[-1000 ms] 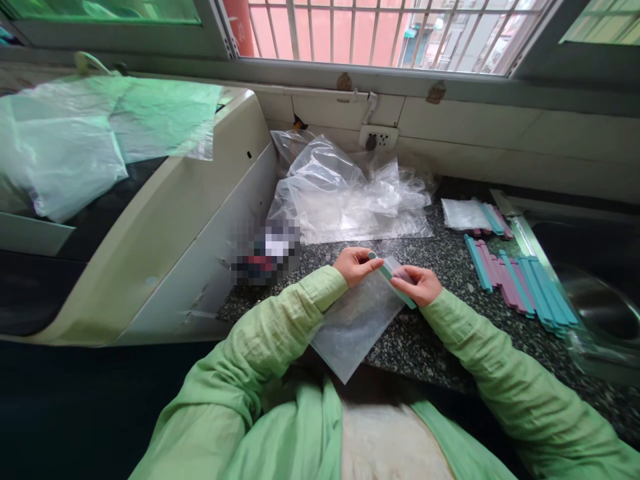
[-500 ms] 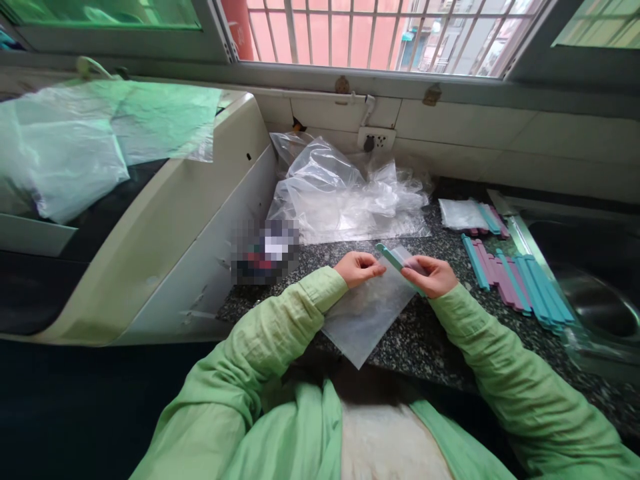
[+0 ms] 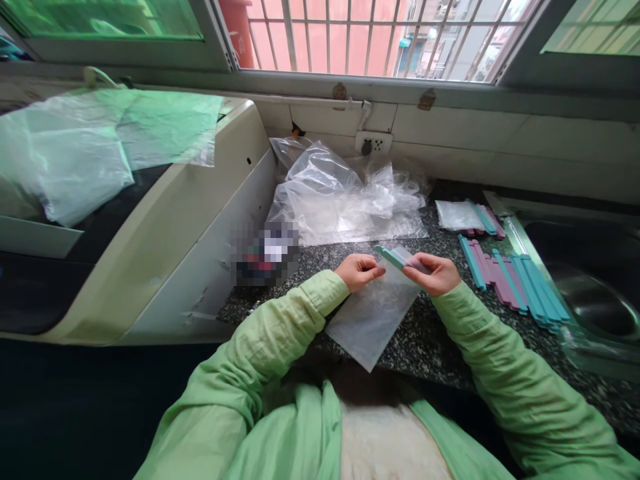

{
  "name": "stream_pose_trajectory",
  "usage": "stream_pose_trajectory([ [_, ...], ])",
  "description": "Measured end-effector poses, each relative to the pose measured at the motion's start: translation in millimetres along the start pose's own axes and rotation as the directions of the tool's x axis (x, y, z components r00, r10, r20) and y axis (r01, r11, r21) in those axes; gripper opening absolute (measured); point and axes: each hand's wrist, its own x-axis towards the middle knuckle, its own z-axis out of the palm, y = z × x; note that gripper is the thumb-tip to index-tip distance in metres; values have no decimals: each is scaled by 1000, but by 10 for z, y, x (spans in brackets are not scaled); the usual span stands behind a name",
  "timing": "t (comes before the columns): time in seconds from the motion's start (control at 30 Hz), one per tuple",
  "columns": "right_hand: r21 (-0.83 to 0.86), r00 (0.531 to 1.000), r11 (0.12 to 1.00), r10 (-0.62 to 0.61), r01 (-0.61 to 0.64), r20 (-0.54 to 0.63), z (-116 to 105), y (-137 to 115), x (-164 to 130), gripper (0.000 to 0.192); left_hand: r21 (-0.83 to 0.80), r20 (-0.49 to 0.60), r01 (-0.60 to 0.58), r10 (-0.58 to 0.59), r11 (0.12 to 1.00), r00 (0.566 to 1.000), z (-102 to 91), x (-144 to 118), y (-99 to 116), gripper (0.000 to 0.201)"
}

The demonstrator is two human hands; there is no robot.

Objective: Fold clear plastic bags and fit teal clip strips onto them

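My left hand (image 3: 359, 271) pinches the top left edge of a small clear plastic bag (image 3: 373, 317) that hangs down over the speckled counter (image 3: 430, 337). My right hand (image 3: 434, 273) grips the bag's top right corner together with a teal stick (image 3: 391, 256) and a purple one, whose ends poke out to the upper left. Both arms wear green sleeves.
Several teal and purple sticks (image 3: 515, 283) lie in a row on the counter to the right, beside a steel sink (image 3: 595, 300). A filled small bag (image 3: 463, 215) lies behind them. Crumpled clear bags (image 3: 345, 193) are heaped by the wall socket. A cream appliance (image 3: 165, 220) stands left.
My right hand has moved right and a little up with the sticks. The bag has lifted and shifted right with it. My left hand keeps its pinch on the bag's edge.
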Motion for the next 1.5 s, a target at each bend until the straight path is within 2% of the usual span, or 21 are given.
stream_pose_trajectory([
  [0.2,-74,996,995,-77,74,-52,4,6,0,30,76,-31,-38,40,996,999,10,-14,15,48],
  [0.33,-83,991,992,-104,97,-89,15,13,7,30,95,-41,-5,9,995,999,21,-13,-17,52],
  [0.57,-65,973,988,-149,140,-174,25,28,13,31,88,28,12,-14,996,1000,25,-18,-52,50],
  [0.77,-95,957,990,-128,107,-261,-19,97,38,31,152,61,33,-43,988,997,11,-19,-129,41],
  [0.97,-129,947,982,-169,138,-274,-37,141,51,28,178,73,70,-84,981,994,30,-16,-152,34],
  [1.27,-171,911,962,-257,212,-321,-16,190,66,28,147,60,100,-109,984,992,20,-12,-113,34],
  [1.5,-194,891,931,-355,309,-284,-37,302,139,26,142,49,139,-147,980,988,20,-11,-109,36],
])
